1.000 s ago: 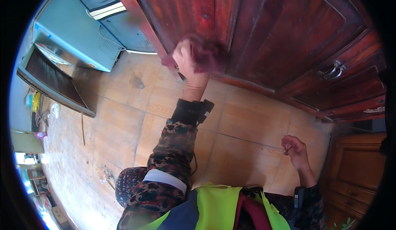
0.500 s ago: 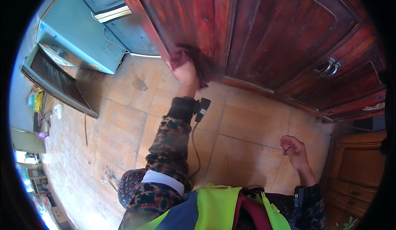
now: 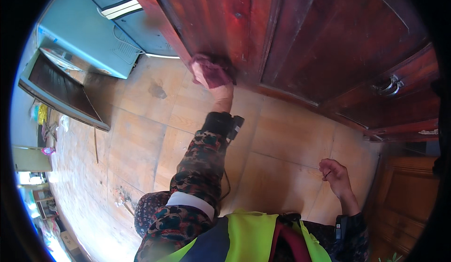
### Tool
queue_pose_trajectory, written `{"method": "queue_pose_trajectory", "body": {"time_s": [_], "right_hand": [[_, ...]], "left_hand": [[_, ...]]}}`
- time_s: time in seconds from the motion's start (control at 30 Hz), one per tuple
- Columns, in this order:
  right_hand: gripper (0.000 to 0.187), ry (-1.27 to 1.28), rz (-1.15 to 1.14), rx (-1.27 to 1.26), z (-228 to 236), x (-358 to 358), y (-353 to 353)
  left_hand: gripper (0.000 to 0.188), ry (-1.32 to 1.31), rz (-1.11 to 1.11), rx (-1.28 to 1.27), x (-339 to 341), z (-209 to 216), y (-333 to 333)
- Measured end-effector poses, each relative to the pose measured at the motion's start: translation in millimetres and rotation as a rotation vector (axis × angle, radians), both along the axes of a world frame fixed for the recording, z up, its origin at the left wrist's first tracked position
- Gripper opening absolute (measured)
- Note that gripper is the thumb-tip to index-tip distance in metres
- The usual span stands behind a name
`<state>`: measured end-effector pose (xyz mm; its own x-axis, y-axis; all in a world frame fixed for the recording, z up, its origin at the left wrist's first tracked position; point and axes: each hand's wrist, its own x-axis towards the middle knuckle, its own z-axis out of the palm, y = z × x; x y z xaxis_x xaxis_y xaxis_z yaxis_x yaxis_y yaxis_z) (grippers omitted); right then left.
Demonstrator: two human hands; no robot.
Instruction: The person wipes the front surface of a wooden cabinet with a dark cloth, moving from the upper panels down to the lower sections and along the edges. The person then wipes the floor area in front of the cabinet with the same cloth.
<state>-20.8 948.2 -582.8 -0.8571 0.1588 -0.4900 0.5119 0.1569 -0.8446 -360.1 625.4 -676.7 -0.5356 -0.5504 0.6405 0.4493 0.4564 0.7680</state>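
Note:
My left hand (image 3: 211,86) is closed on a bunched dark maroon cloth (image 3: 217,72). It presses the cloth against the lower left part of a dark red wooden cabinet (image 3: 300,36), close to its bottom edge. Part of the fingers is hidden by the cloth. My right hand (image 3: 337,179) hovers over the floor at the right, with its fingers loosely curled and apart. No object shows clearly in it, and it touches nothing. A small dark device with a cable (image 3: 235,126) is strapped at my left wrist.
Tan floor tiles (image 3: 286,140) spread below the cabinet. A metal handle (image 3: 391,86) juts from the cabinet front. At the far left stand a light blue appliance (image 3: 89,36) and a dark framed panel (image 3: 66,90). A brown wooden cabinet (image 3: 404,191) stands at the right.
My left hand and the cloth have shifted slightly along the cabinet's lower part, with the arm swung a little to the right. The view has moved slightly. My right hand stays nearly in place.

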Motion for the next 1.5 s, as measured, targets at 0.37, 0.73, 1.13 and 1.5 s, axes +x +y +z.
{"method": "queue_pose_trajectory", "body": {"time_s": [0.37,0.73,1.13,1.5], "right_hand": [[0.030,0.025,0.106,0.069,-5,-11,1],[0.034,-0.107,0.111,-0.025,-24,-22,-2],[0.029,-0.071,0.094,-0.033,-20,-15,4],[0.025,0.050,0.107,-0.037,-16,-28,5]], "left_hand": [[0.013,0.100,-0.212,0.068,-7,99,-36],[0.056,0.566,-0.119,-0.495,-15,210,-33],[0.020,-0.369,-0.006,-0.096,14,20,-18],[0.029,-0.130,-0.027,-0.355,6,200,-44]]}}
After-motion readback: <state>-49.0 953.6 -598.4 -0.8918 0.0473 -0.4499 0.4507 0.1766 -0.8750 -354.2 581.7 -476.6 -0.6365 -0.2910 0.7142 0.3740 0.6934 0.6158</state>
